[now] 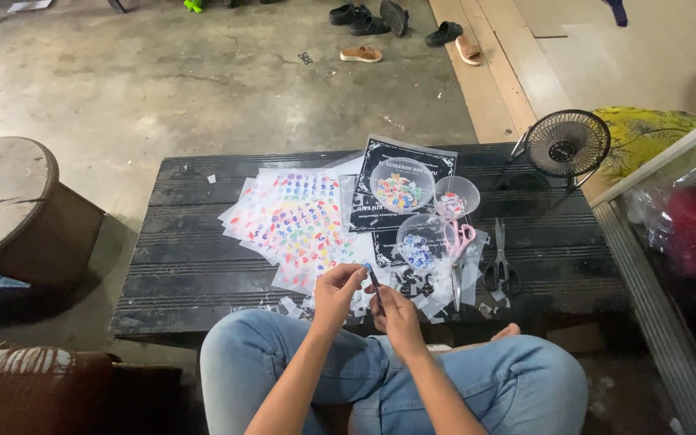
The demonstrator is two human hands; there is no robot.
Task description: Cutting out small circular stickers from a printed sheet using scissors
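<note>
Head view: L hand (337,292) pinching small sticker (366,267), R hand (396,312) gripping dark tweezers (375,285).

sticker sheets (296,221) lie left on the table (187,266), 3 bowls (401,185) right of them, scissors (501,262) further right.

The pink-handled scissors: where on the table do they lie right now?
In the head view, the pink-handled scissors lie right of centre on the low black table, resting across a clear bowl of blue pieces, left of the black-handled scissors.
</note>
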